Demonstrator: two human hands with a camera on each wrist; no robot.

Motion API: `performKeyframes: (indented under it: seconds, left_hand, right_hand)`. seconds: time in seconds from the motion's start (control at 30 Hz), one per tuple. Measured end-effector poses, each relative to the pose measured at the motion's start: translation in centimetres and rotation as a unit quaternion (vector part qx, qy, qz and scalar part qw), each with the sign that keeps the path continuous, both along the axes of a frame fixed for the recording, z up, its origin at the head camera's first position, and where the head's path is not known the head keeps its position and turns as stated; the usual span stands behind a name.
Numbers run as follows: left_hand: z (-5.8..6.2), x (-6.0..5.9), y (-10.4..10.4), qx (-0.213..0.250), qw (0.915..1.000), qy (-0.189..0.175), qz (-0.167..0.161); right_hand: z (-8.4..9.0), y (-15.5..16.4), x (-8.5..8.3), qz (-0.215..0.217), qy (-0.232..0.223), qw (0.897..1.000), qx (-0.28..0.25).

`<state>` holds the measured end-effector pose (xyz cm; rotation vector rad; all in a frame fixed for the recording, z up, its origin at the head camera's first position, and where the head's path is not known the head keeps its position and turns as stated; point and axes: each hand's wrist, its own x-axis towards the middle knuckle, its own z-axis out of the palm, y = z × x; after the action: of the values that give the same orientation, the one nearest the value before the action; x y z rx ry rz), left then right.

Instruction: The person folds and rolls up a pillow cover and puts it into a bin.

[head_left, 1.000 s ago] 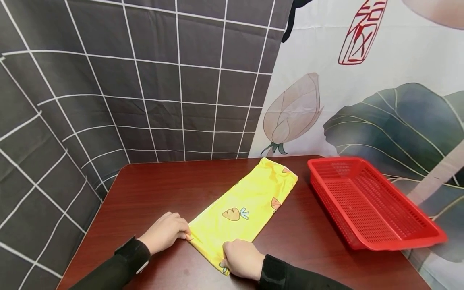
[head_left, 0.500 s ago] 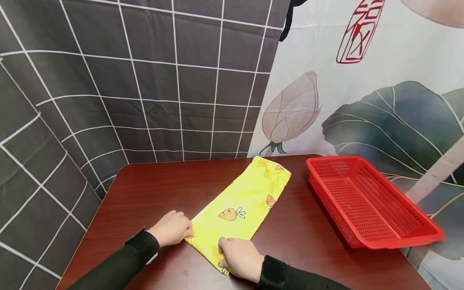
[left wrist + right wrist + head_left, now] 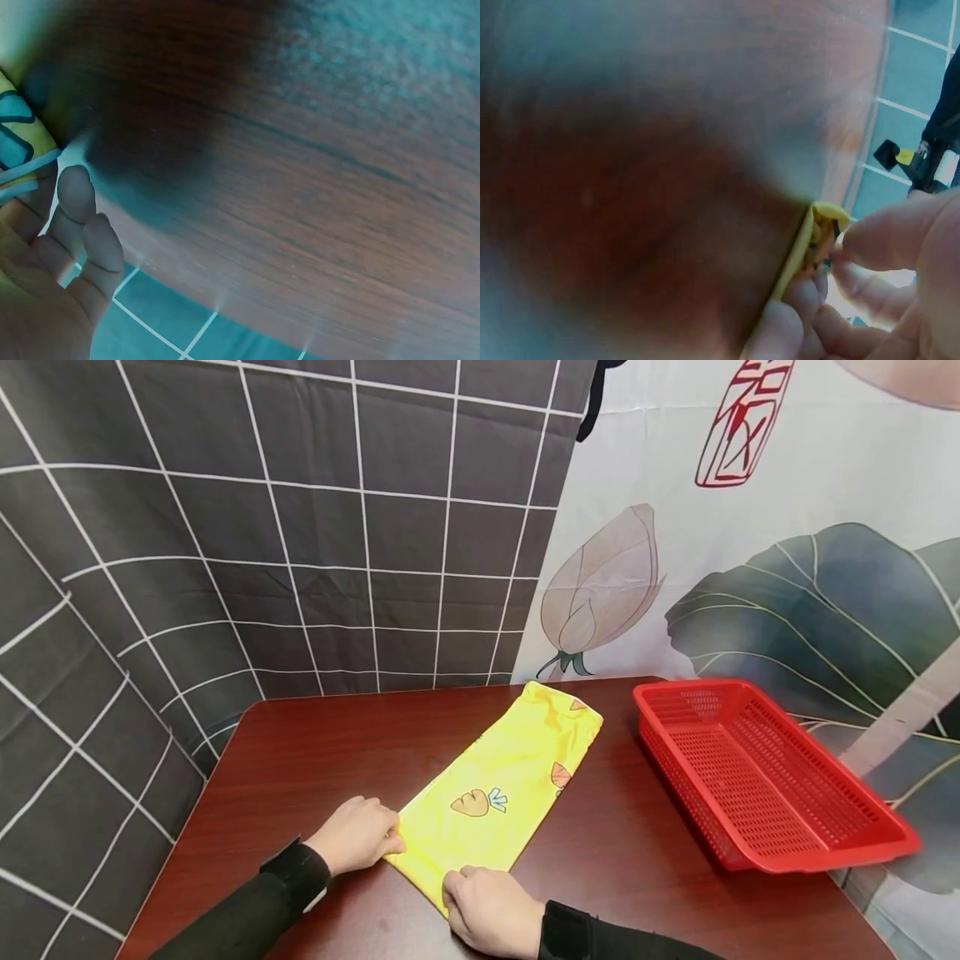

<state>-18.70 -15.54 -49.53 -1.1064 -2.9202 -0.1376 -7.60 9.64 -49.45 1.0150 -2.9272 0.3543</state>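
Note:
A yellow cloth (image 3: 501, 778) printed with carrots lies folded in a long strip on the dark red table (image 3: 330, 752), running from the near middle toward the far right. My left hand (image 3: 358, 835) pinches its near left corner. My right hand (image 3: 489, 908) grips the near right corner, fingers curled round the yellow cloth edge (image 3: 810, 244) with the thumb above it. In the left wrist view my fingers (image 3: 79, 232) lie next to a strip of the cloth (image 3: 19, 150) against the table.
A red perforated plastic basket (image 3: 765, 781) stands on the table's right side, close to the cloth's far end. Hanging curtains, a dark grid one (image 3: 262, 527) and a white one with lotus prints (image 3: 750, 552), back the table.
Both hands keep hold of the near corners. The right hand has slid a little nearer and leftward along the near edge; the cloth shifted slightly left.

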Motion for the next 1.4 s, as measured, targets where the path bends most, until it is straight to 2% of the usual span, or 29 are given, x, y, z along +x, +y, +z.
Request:
performKeyframes:
  seconds: [0.23, 0.33, 0.47, 0.57, 0.6, 0.67, 0.7, 0.77, 0.83, 0.9, 0.97, 1.07, 1.17, 1.3, 1.4]
  left_hand:
    - [-0.1, -0.2, -0.1, 0.002, 1.0, -0.004, 0.004]
    - [-0.1, -0.2, -0.1, 0.013, 0.9999, 0.004, 0.008]
    - [-0.2, -0.1, -0.2, 0.024, 0.9988, -0.002, 0.042]
    - [-0.4, -0.1, -0.2, 0.03, 0.9969, -0.011, 0.072]
    - [-0.5, -0.1, -0.3, 0.034, 0.997, -0.005, 0.07]
    - [-0.8, -0.1, -0.4, 0.041, 0.998, 0.026, 0.041]
    - [-0.8, -0.1, -0.5, 0.046, 0.9977, 0.047, 0.016]
    - [-0.9, 0.0, -0.6, 0.054, 0.994, 0.087, -0.038]
    - [-0.8, 0.3, -0.8, 0.061, 0.9877, 0.111, -0.091]
    - [-0.5, 0.7, -1.1, 0.068, 0.9838, 0.109, -0.125]
    - [-0.1, 1.1, -1.6, 0.068, 0.9825, 0.098, -0.143]
    - [0.1, 1.8, -2.2, 0.057, 0.9809, 0.1, -0.157]
    - [0.0, 2.3, -2.7, 0.043, 0.9796, 0.117, -0.158]
    - [-0.2, 2.8, -3.0, 0.044, 0.983, 0.112, -0.139]
    - [-0.4, 3.0, -3.0, 0.05, 0.9823, 0.117, -0.138]
  right_hand:
    - [0.0, -0.3, 0.1, -0.008, -0.032, 0.999, -0.001]
    - [0.3, -0.4, 0.2, -0.026, -0.049, 0.998, 0.004]
    - [0.6, -0.4, 0.2, -0.053, -0.069, 0.996, 0.013]
    - [0.7, -0.4, 0.2, -0.057, -0.063, 0.996, 0.022]
    - [0.7, -0.3, 0.1, -0.056, -0.056, 0.996, 0.027]
    - [0.7, -0.3, 0.1, -0.051, -0.039, 0.997, 0.035]
    - [0.8, -0.3, 0.0, -0.047, -0.031, 0.998, 0.038]
    - [0.8, -0.2, 0.0, -0.041, -0.021, 0.998, 0.04]
    - [0.8, -0.2, 0.0, -0.035, -0.02, 0.999, 0.037]
    - [0.9, -0.1, 0.1, -0.032, -0.026, 0.999, 0.031]
    - [0.9, -0.2, 0.2, -0.031, -0.032, 0.999, 0.026]
    - [1.0, -0.2, 0.3, -0.028, -0.026, 0.999, 0.035]
    - [0.9, -0.2, 0.4, -0.021, -0.025, 0.998, 0.046]
    - [1.1, -0.4, 0.6, -0.021, -0.028, 0.998, 0.057]
    - [0.9, -0.3, 0.7, -0.014, 0.005, 0.998, 0.065]
